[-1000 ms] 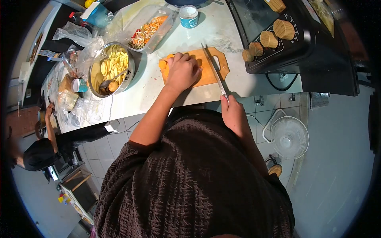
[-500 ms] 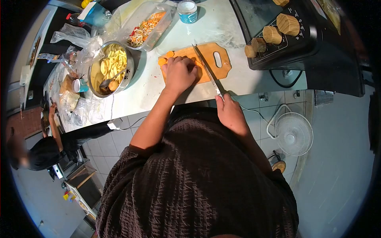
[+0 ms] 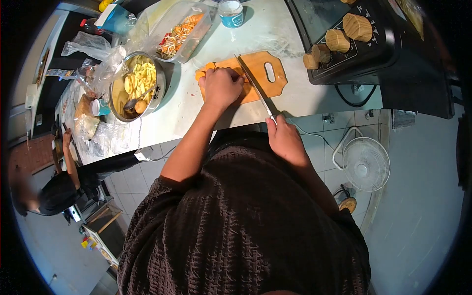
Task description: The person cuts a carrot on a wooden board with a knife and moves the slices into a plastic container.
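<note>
Bare desk right of the cutting board, open up to the black stove with its wooden knobs. Left of the board, a narrow clear strip, then blocked by the steel bowl and plastic bags. Behind the board, hemmed by the clear food container and small tub; open gap between them.

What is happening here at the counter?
A person is slicing an orange vegetable on a wooden cutting board. The left hand presses the vegetable down, and the right hand holds a long knife with its blade across the board. A metal bowl of pale cut pieces stands to the left. Another person works farther left.
</note>
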